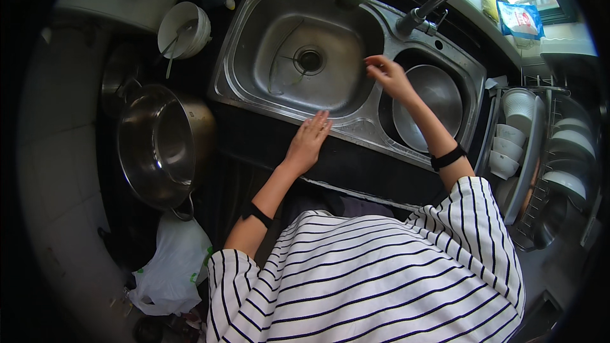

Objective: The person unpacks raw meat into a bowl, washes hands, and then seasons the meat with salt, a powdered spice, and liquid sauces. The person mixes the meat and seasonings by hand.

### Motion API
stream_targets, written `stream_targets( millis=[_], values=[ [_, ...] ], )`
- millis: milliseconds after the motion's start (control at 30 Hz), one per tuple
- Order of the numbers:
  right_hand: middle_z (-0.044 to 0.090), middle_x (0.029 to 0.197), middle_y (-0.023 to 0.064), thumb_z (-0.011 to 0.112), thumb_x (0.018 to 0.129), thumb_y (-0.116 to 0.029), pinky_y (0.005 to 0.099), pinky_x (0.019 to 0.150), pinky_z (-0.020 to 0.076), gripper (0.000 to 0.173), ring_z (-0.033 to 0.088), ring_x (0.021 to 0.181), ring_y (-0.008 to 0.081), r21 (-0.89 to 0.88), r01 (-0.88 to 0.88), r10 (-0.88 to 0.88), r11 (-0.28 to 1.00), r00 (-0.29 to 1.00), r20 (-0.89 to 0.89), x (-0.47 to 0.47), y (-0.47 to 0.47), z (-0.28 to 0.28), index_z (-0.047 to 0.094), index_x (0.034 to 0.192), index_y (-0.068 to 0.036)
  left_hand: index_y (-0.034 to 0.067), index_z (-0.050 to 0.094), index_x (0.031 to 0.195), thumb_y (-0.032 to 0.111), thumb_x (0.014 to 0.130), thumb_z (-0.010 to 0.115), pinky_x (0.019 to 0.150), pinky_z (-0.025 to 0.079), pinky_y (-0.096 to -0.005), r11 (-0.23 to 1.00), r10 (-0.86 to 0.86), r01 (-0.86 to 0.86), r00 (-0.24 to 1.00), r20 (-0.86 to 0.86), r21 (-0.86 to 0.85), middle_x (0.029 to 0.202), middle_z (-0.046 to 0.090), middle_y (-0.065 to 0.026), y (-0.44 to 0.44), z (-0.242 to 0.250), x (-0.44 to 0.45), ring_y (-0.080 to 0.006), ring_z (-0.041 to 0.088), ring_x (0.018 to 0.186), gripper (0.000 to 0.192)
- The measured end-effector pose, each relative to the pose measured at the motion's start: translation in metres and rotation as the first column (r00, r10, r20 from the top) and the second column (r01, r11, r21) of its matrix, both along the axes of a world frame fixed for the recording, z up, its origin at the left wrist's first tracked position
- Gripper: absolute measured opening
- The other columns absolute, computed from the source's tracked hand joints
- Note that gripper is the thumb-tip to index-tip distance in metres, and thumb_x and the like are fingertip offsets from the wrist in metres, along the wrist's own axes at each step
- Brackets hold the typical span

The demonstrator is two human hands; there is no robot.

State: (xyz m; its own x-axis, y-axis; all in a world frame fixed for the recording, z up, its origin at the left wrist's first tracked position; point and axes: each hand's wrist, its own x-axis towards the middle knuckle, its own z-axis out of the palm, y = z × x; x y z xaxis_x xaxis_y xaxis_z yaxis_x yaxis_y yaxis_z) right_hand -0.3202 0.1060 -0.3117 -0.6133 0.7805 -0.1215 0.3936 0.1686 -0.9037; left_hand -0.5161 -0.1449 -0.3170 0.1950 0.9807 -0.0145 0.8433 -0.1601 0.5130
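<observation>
My left hand point(310, 143) is at the front rim of a stainless steel double sink point(267, 105), its fingers stretched out and nothing in it. Whether it rests on the rim or hovers just above, I cannot tell. Over the divider between the two basins is my right hand point(390, 77), fingers bent, with a gap between thumb and fingers and no object visible there. Some thin scraps lie around the drain point(310, 60) of the larger left basin. A round metal bowl point(426, 109) sits in the smaller right basin, partly covered from view by my right forearm.
Above the sink arches a faucet point(411, 24). Stacked white bowls point(178, 26) with utensils and a large steel pot point(157, 147) stand to the left. A dish rack point(533, 190) with bowls is on the right; a white plastic bag point(174, 262) lies lower left.
</observation>
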Motion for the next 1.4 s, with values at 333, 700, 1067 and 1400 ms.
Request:
stream_targets(
  millis=[333, 700, 1067, 1400],
  values=[
    [0.055, 0.115, 0.022, 0.067, 0.074, -0.012, 0.0415, 0.074, 0.0536, 0.057, 0.065, 0.089, 0.0354, 0.211, -0.582, 0.266, 0.785, 0.625, 0.734, -0.197, -0.001, -0.131, 0.048, 0.126, 0.0, 0.018, 0.039, 0.145, 0.027, 0.078, 0.075, 0.104, 0.03, -0.0596, 0.798, 0.595, -0.597, 0.802, -0.042, -0.089, 0.155, 0.011, -0.0231, -0.039, 0.056, -0.047, -0.0436, 0.019, 0.141, 0.076],
    [0.056, 0.105, 0.0167, 0.057, 0.083, -0.012, 0.0455, 0.071, 0.0519, 0.017, 0.063, 0.083, 0.0362, 0.406, -0.558, 0.379, 0.724, 0.813, 0.441, -0.252, 0.042, -0.164, 0.058, 0.097, -0.003, 0.005, 0.04, 0.142, 0.011, 0.084, 0.067, 0.107, 0.034, -0.0461, 0.813, 0.577, -0.581, 0.795, 0.184, -0.041, 0.151, 0.02, -0.0271, -0.038, 0.065, -0.079, -0.0432, 0.034, 0.134, 0.065],
    [0.058, 0.106, 0.0241, 0.056, 0.084, -0.049, 0.0458, 0.082, 0.05, 0.06, 0.061, 0.096, 0.0391, 0.235, -0.494, 0.277, 0.837, 0.753, 0.597, -0.281, 0.012, -0.168, 0.055, 0.11, 0.005, -0.002, 0.031, 0.144, 0.005, 0.083, 0.067, 0.105, 0.037, -0.0441, 0.771, 0.613, -0.633, 0.711, 0.344, -0.068, 0.152, 0.017, -0.0257, -0.041, 0.064, -0.084, -0.042, 0.037, 0.132, 0.071],
    [0.057, 0.103, 0.0224, 0.069, 0.07, -0.048, 0.0474, 0.076, 0.0507, 0.069, 0.062, 0.092, 0.0393, 0.213, -0.701, 0.479, 0.68, 0.645, 0.595, -0.287, -0.031, -0.171, 0.055, 0.109, 0.007, 0.0, 0.027, 0.146, 0.006, 0.082, 0.068, 0.107, 0.035, -0.0448, 0.794, 0.59, -0.6, 0.723, 0.36, -0.096, 0.152, 0.016, -0.0257, -0.032, 0.068, -0.073, -0.0427, 0.033, 0.134, 0.076]
  ],
)
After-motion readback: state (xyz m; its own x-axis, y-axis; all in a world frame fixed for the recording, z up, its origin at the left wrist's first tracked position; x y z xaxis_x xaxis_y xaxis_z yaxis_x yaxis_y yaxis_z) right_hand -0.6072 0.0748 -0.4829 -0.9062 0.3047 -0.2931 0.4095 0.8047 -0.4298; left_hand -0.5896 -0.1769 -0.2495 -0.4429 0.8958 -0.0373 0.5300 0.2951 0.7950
